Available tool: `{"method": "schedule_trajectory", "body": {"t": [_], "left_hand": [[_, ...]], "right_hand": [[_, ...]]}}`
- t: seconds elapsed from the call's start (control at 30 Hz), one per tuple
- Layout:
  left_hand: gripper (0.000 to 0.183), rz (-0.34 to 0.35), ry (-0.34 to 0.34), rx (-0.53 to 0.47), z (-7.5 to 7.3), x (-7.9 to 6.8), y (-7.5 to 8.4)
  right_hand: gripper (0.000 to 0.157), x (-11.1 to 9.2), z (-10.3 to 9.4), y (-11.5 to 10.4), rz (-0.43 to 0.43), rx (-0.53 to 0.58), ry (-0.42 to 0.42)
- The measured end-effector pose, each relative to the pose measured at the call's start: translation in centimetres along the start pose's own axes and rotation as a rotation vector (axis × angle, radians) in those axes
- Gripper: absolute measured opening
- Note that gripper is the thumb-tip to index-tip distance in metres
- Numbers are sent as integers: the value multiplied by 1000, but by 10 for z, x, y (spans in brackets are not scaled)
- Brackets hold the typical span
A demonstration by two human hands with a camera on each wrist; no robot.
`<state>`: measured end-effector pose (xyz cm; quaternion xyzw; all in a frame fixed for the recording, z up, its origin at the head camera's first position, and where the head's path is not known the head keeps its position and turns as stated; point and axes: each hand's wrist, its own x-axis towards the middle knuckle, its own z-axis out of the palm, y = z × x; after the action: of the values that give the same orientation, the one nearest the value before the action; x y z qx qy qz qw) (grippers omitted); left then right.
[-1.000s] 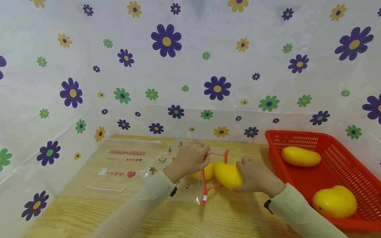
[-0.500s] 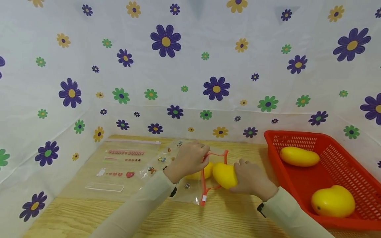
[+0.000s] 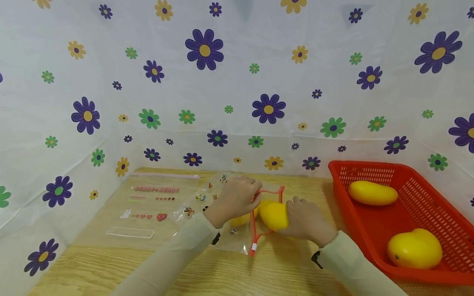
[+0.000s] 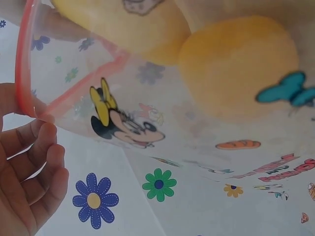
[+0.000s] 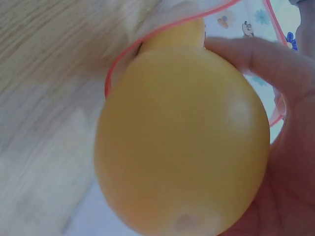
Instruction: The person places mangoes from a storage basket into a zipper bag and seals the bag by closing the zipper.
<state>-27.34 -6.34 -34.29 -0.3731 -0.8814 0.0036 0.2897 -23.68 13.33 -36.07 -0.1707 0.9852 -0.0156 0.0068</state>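
My left hand [image 3: 237,200] pinches the red-edged mouth of a clear zip bag [image 3: 229,244] printed with cartoon figures; in the left wrist view, thumb and fingertip meet on the red strip [image 4: 23,73]. A yellow mango [image 3: 274,216] is gripped by my right hand [image 3: 307,222], its front end inside the bag's mouth. It fills most of the right wrist view, with the thumb along one side. Inside the bag lies another yellow mango [image 4: 241,64], partly hidden by the left hand in the head view. A white slider [image 3: 254,246] sits at the near end of the red strip.
On the right stands a red plastic basket [image 3: 385,224] holding a long yellow mango [image 3: 372,193] and a rounder mango [image 3: 414,248]. A second, flat clear zip bag [image 3: 92,230] with pink print lies at left on the wooden table [image 3: 207,275]. Flower-patterned sheeting rises behind.
My right hand has moved left, carrying the mango from just outside the bag's mouth into it. The left hand stays on the bag's edge.
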Motion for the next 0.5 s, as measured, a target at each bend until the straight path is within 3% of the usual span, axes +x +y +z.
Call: {"method": "schedule_trajectory", "body": {"t": [0.33,0.5], "left_hand": [[11,7,26,-9,2,1,-1],[11,13,19,-9,2,1,-1]], "right_hand": [[53,10,6,-6,5,69,10],[65,13,7,-8,-3,75,-6]]}}
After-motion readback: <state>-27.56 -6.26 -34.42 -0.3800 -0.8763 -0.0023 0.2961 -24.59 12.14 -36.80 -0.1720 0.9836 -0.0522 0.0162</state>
